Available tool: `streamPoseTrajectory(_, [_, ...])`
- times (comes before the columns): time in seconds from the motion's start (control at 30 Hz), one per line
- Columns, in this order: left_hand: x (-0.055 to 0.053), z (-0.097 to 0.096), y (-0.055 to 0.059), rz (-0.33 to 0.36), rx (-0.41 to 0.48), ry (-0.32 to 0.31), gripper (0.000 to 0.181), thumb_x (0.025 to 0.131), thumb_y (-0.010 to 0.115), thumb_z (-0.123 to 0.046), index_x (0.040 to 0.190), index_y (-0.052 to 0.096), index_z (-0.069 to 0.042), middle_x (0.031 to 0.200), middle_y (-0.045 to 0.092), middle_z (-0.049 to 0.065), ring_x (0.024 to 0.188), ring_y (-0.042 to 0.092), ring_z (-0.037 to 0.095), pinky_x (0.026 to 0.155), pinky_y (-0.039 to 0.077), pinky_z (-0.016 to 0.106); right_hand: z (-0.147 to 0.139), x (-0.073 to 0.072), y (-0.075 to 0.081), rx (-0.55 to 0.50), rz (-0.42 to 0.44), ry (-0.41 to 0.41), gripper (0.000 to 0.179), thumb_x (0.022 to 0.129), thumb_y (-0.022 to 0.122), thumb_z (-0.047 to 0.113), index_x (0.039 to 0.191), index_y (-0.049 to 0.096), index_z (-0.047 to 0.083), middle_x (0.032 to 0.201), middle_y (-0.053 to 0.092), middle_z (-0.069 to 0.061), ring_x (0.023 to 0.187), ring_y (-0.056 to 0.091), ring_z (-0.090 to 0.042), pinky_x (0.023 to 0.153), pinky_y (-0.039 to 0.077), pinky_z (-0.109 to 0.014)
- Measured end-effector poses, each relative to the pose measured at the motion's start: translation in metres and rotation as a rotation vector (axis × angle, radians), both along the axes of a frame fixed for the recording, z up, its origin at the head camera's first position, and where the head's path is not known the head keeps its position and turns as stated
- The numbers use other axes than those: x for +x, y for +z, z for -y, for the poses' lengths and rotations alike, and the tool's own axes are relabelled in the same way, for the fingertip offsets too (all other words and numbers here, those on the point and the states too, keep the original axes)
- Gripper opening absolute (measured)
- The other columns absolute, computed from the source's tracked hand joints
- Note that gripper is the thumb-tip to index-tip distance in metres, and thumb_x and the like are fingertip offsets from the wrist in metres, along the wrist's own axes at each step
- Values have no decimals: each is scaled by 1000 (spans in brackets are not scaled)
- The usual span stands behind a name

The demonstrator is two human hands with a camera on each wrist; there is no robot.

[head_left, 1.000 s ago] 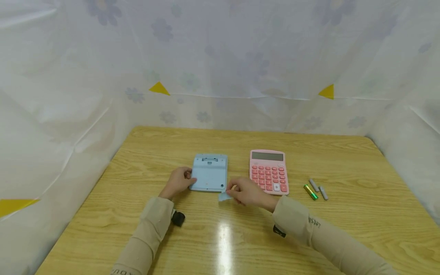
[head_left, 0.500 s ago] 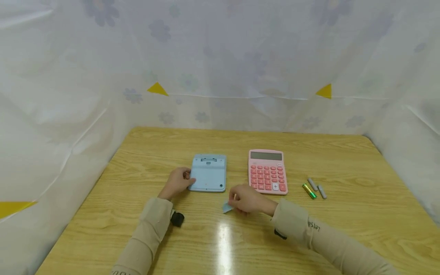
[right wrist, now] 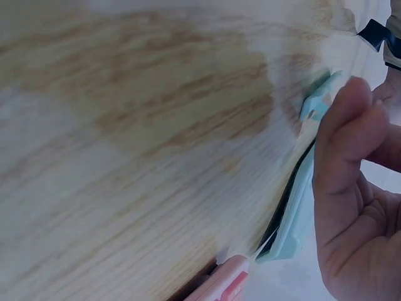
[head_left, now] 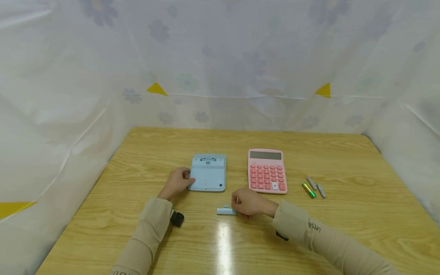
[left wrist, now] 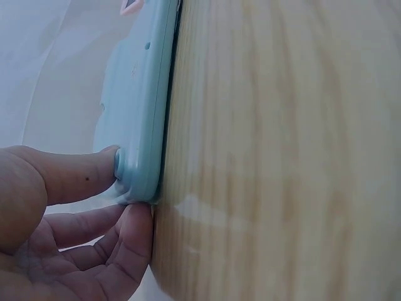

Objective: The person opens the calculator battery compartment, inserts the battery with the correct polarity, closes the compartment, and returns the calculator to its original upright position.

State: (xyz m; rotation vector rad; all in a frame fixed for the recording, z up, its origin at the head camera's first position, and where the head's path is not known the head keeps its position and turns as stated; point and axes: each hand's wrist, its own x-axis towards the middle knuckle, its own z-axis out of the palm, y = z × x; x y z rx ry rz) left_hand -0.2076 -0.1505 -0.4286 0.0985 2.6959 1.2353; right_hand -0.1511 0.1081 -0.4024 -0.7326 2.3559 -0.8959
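A pale, crinkled plastic-like sheet printed with faded flowers hangs round the table, with yellow triangular patches along its crease. The table has a glossy, yellowish wood-grain top that throws back a bright streak of light toward the near side.

On it a light blue calculator lies face down, a smooth plastic slab with rounded corners, its battery recess bare at the far end. The left hand pinches its left edge, thumb pressed on the back by a small round foot, fingers bent against the side.

Nearer the person, the small blue cover, a narrow strip with a little tab on its far edge, lies on the wood, apart from the calculator. The right hand is at its right end, fingers curled in; the fingertips overlap the strip in view, so I cannot tell whether they grip it or merely touch it.

Just beyond that hand, a pink calculator lies face up with rounded, raised keys and a flat grey screen. To its right rest three slim cylinders: a shiny green-and-gold battery and two dull grey batteries.
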Motion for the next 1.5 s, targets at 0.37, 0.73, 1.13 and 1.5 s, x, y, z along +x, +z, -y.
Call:
streamPoseTrajectory(0.37, [0, 1, 1, 13, 5, 9, 41, 83, 64, -6, 117, 51, 12, 79, 52, 10, 68, 46, 18, 58, 38, 26, -6, -2, 3, -11, -23, -43, 13, 87, 55, 4, 74, 56, 6, 52, 54, -4, 38, 48, -10, 37, 42, -25])
streamPoseTrajectory(0.73, [0, 1, -1, 11, 10, 4, 40, 83, 64, -7, 117, 52, 11, 80, 53, 10, 68, 46, 18, 58, 39, 26, -19, -2, 7, -21, -68, -44, 13, 88, 57, 10, 76, 54, 9, 52, 52, 1, 40, 46, -8, 39, 39, -24])
streamPoseTrajectory(1.13, [-1, 2, -4, -1, 12, -12, 39, 84, 64, -7, 117, 52, 12, 79, 53, 10, 66, 46, 17, 56, 39, 26, -35, -6, 11, -15, -60, -96, 11, 89, 57, 13, 80, 56, 9, 57, 55, -7, 46, 50, -12, 43, 38, -26])
streamPoseTrajectory(1.5, [1, 0, 0, -3, 15, -22, 40, 84, 63, -7, 117, 52, 12, 79, 53, 10, 66, 46, 18, 56, 39, 27, -56, -9, 19, -56, -120, -129, 7, 87, 59, 9, 82, 56, 6, 59, 57, -7, 48, 57, -23, 43, 38, -24])
